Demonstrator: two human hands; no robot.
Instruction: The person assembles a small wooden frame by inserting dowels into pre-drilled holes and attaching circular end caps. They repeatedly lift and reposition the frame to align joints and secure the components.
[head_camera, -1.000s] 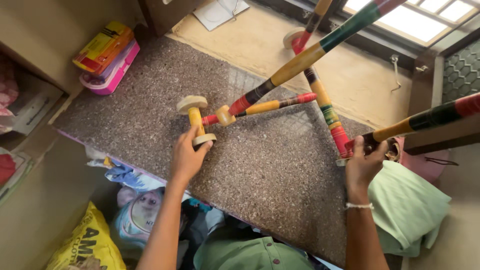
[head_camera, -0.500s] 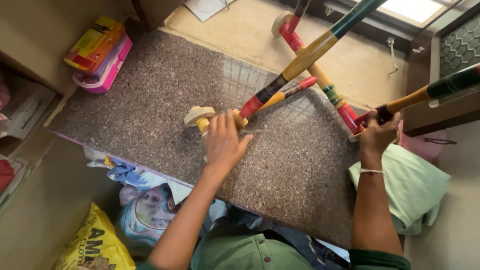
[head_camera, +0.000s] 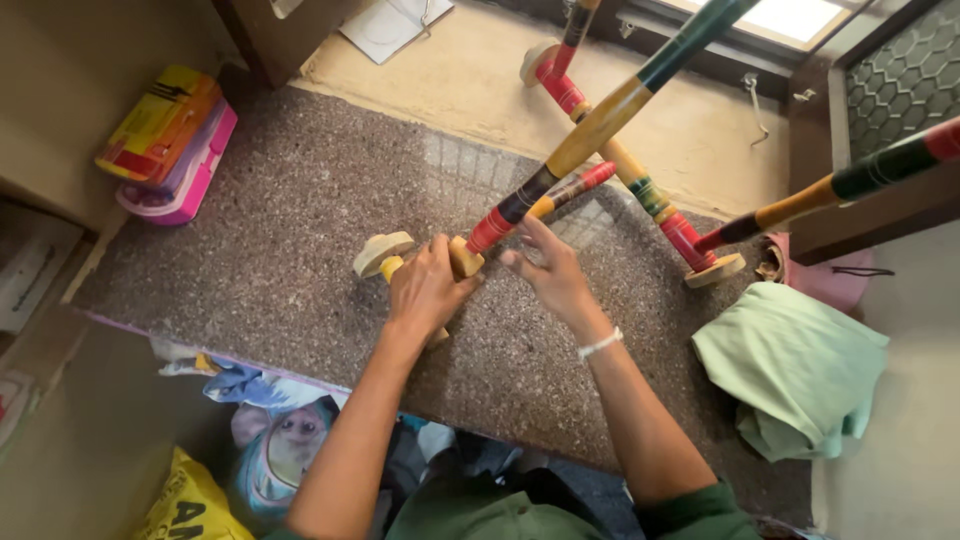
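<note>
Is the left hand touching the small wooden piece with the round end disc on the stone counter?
Touching. In the head view the left hand lies over the small wooden piece, fingers wrapped on its yellow shaft, with no gap visible.

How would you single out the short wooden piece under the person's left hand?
On the speckled stone slab, find the left hand near the middle. Under it lies a short yellow wooden spindle with a pale disc end. Unlike the long striped poles around it, it is stubby and lies flat.

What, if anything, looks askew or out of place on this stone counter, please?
The painted wooden rods cross one another at angles instead of forming a tidy frame, and one rod lies flat across the counter. A green cloth sits crumpled at the right edge. Nothing looks broken or spilled.
</note>
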